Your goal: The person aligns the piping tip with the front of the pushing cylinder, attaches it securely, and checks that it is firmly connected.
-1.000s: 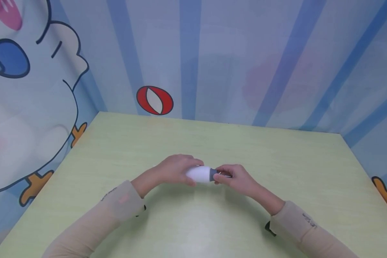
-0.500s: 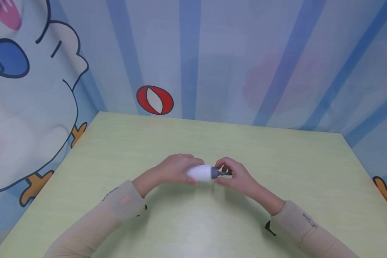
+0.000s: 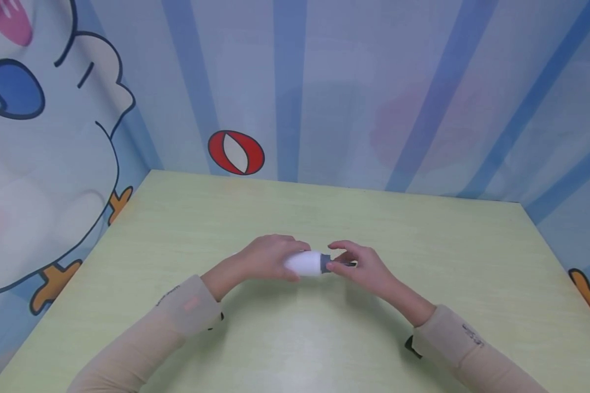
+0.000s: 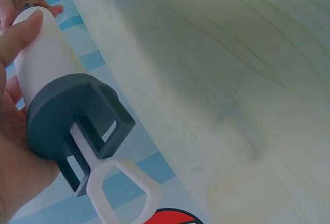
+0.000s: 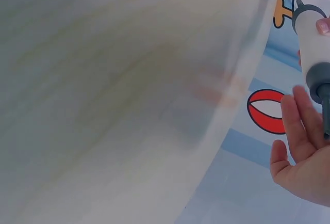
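Note:
A large plunger syringe with a white barrel (image 3: 303, 263) is held level above the table. My left hand (image 3: 263, 259) grips the barrel from its left side. In the left wrist view, a dark grey end flange (image 4: 56, 115) with open finger loops and a white ring handle (image 4: 152, 195) stick out past the hand. The other end carries a grey collar (image 5: 318, 77) and a thin grey nozzle (image 5: 326, 113). My right hand (image 3: 366, 270) is at this end, thumb by the collar. In the right wrist view its visible fingers are fairly straight beside the collar; the thumb is out of sight.
A pale yellow-green table (image 3: 295, 333) spreads beneath both hands. Behind it stands a blue striped wall (image 3: 344, 109) with a printed red and white ball (image 3: 236, 153). Cartoon figures are printed on the side walls.
The right fingers, close round the collar one second ago, spread away from it by half a second ago. Now the thumb is back by the collar, index finger raised. The left hand stays put.

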`<act>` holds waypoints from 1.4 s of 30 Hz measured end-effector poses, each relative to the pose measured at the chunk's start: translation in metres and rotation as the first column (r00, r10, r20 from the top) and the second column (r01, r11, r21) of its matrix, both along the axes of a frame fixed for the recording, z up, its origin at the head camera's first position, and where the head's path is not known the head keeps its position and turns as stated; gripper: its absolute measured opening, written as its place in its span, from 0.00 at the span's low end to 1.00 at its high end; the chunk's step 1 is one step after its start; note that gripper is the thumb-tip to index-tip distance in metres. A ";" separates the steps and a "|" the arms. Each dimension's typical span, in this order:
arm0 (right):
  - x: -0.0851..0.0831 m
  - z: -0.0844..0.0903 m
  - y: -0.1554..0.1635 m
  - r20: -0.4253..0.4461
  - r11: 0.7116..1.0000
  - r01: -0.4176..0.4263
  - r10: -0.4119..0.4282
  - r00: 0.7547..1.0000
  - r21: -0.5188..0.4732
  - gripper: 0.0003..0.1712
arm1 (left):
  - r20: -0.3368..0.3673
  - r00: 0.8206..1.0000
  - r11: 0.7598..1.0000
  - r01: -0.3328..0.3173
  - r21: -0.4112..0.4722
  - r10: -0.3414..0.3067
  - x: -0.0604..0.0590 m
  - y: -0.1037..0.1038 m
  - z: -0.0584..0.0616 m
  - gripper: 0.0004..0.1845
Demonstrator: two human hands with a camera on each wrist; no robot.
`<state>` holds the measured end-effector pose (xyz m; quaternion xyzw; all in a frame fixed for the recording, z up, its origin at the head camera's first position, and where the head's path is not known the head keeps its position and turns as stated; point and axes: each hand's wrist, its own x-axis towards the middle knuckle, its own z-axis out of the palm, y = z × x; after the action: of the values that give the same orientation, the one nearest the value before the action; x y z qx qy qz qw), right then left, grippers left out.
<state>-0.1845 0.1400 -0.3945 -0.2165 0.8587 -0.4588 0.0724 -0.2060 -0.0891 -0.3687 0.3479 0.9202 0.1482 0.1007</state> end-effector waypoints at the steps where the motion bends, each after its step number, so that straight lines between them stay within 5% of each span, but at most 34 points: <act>1: 0.000 0.000 0.000 -0.016 1.000 -0.007 0.007 1.000 0.005 0.25 | 0.001 1.000 1.000 -0.006 -0.002 0.006 0.000 0.000 0.000 0.28; 9: 0.003 0.002 -0.004 -0.181 0.999 -0.049 0.052 0.982 0.019 0.19 | -0.016 1.000 1.000 0.008 0.004 -0.008 -0.001 0.001 0.000 0.28; 17: 0.000 0.002 -0.003 -0.075 0.999 -0.018 0.021 0.997 0.045 0.14 | -0.025 1.000 1.000 0.000 -0.012 -0.001 0.001 0.002 0.003 0.27; 22: -0.002 0.001 -0.001 -0.033 0.996 -0.040 0.043 0.999 0.074 0.22 | -0.017 1.000 1.000 -0.005 -0.024 0.005 0.001 0.002 0.002 0.28; 27: 0.000 0.002 -0.001 -0.067 0.996 -0.043 0.048 0.997 0.076 0.28 | -0.011 1.000 1.000 -0.012 -0.028 0.012 0.000 0.002 0.000 0.29; 34: 0.001 0.000 -0.005 -0.144 0.999 -0.031 0.035 0.989 0.035 0.17 | -0.047 0.999 1.000 0.014 -0.010 -0.015 0.000 0.003 0.000 0.27; 42: 0.000 0.001 -0.003 -0.070 0.999 -0.013 0.016 0.997 0.049 0.15 | -0.029 1.000 1.000 0.009 -0.006 -0.010 0.002 0.003 0.001 0.27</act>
<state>-0.1841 0.1367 -0.3940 -0.2371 0.8699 -0.4295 0.0504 -0.2045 -0.0863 -0.3674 0.3541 0.9203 0.1402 0.0892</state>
